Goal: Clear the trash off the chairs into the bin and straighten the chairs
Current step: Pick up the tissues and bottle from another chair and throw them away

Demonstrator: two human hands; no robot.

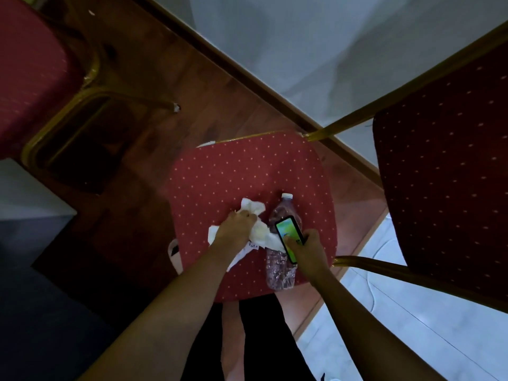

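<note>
Red dotted chair seat (236,174), seen from above; crumpled white tissue (254,209) is gripped by the closed fingers of the left hand (236,229); a phone (288,237) is held in the right hand (308,250) over a crushed plastic bottle (280,268) lying on the seat.

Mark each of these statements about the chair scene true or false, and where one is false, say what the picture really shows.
1. The left hand is closed on crumpled white paper. True.
2. The right hand holds a phone with a dark screen. False: the screen is lit green.
3. A plastic bottle lies on its side on the red dotted seat. True.
4. The bottle has no cap. False: a white cap is on it.
5. The paper is already on the floor. False: it is on the seat, under the left hand.
</note>
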